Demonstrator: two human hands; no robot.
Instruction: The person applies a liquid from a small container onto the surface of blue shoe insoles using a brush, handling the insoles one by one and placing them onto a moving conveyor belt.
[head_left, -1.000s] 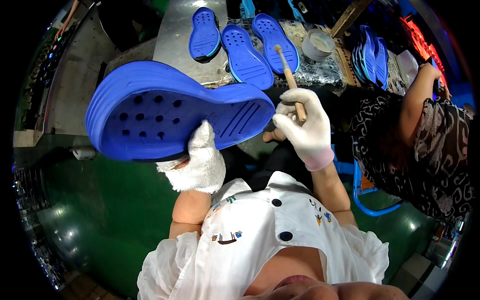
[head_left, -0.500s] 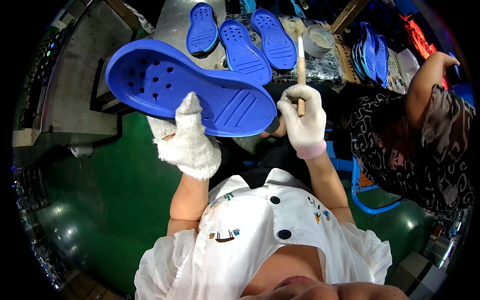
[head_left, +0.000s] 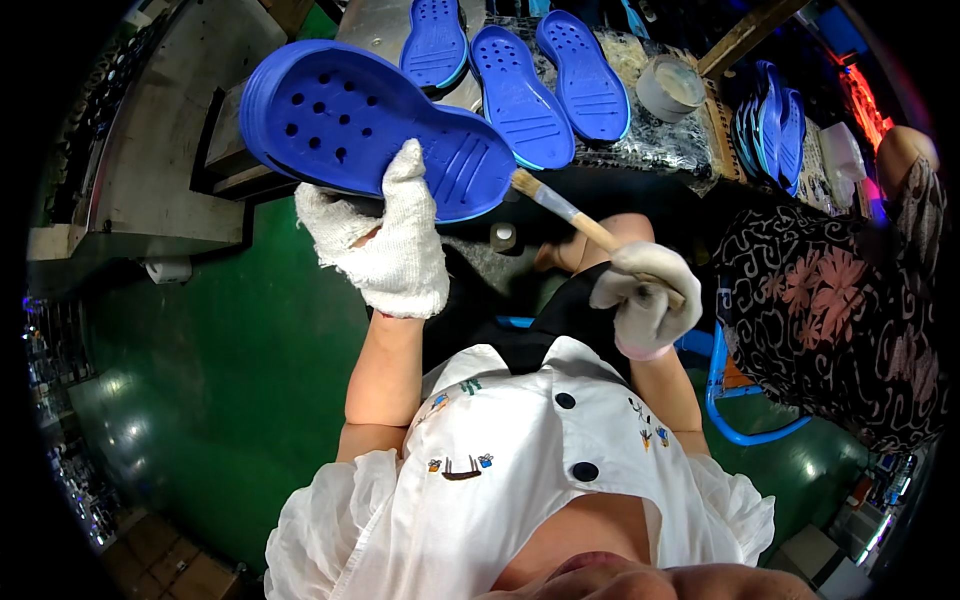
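Observation:
A blue shoe sole (head_left: 400, 140) with round holes at its wide end and ridges at the other is raised in front of me. My left hand (head_left: 385, 240), in a white knit glove, grips it from below, thumb over the top face. My right hand (head_left: 655, 300), in a white glove with a pink cuff, is closed around the wooden handle of a paintbrush (head_left: 575, 215). The brush's bristles are at the sole's narrow right end, touching or very near its edge. The sole's underside is hidden.
On the bench (head_left: 650, 145) lie several more blue soles (head_left: 525, 100) beside a round white tub (head_left: 670, 88). A stack of blue soles (head_left: 770, 130) is farther right. A person in a patterned top (head_left: 830, 310) sits close by on my right, on a blue-framed chair (head_left: 740, 435).
The brush has swung from upright to slanting, its bristles now at the sole's right end. My right hand has moved down and right. The sole has turned slightly.

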